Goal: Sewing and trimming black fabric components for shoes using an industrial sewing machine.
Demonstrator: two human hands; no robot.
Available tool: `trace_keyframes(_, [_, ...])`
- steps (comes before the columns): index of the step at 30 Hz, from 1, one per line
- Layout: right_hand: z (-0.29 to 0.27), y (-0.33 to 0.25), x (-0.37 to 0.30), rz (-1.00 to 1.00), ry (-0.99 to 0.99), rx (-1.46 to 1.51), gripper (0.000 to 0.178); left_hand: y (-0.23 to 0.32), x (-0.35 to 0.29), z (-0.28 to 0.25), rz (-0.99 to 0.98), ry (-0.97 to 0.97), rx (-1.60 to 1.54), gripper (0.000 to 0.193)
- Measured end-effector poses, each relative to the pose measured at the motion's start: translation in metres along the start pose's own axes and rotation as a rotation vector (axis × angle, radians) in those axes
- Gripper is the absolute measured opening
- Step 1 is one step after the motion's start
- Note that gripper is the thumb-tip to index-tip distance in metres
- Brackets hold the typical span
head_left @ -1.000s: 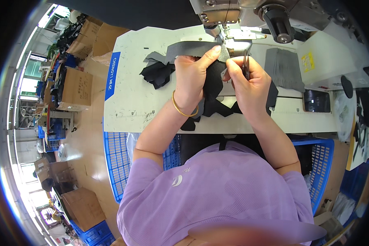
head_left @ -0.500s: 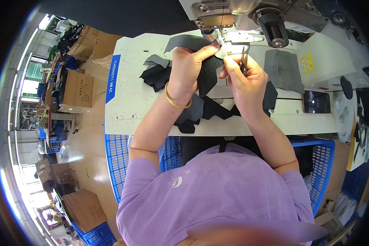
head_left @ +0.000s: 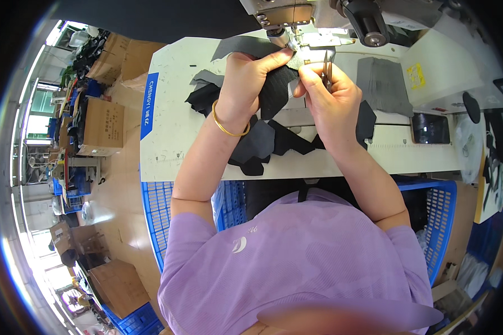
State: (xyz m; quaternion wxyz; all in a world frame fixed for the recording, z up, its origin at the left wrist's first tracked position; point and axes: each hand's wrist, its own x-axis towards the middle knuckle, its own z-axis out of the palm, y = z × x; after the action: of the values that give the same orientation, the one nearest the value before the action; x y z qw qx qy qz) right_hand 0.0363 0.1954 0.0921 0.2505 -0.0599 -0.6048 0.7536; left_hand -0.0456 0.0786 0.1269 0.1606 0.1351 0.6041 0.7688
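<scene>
At the sewing machine, left fingers pinch dark fabric; right fingers curl around snips.

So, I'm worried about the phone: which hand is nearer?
Right: the right hand is left of the phone; the left hand is farther left, holding dark fabric.

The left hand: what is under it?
Dark fabric shows beyond and right of the left hand; what lies directly beneath is covered, so one piece or several cannot be told.
</scene>
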Motion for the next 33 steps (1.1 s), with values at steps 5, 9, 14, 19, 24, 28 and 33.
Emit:
trace_keyframes(5, [0.001,0.002,0.003,-0.029,0.003,-0.034,0.015,-0.003,0.006,-0.01,0.009,-0.094,-0.019,0.016])
trace_keyframes(9, [0.0,0.003,0.0,-0.029,-0.01,-0.063,0.015,0.003,0.002,-0.013,-0.084,-0.117,0.062,0.019])
trace_keyframes(14, [-0.006,0.002,-0.003,-0.005,-0.05,0.048,0.018,-0.002,0.004,-0.017,-0.077,-0.17,0.079,0.021])
trace_keyframes(19, [-0.016,0.0,0.001,0.042,-0.113,0.125,0.019,-0.001,0.003,-0.017,-0.116,-0.173,0.076,0.018])
trace_keyframes(24, [-0.007,-0.005,0.003,0.056,-0.125,0.02,0.023,-0.002,0.003,-0.019,-0.089,-0.175,0.06,0.018])
trace_keyframes(28, [-0.003,0.0,0.001,0.053,-0.082,0.027,0.026,0.003,0.003,-0.019,-0.057,-0.186,0.129,0.019])
trace_keyframes(33, [0.003,0.003,0.0,0.058,-0.051,0.019,0.03,0.001,0.007,-0.025,-0.042,-0.173,0.143,0.02])
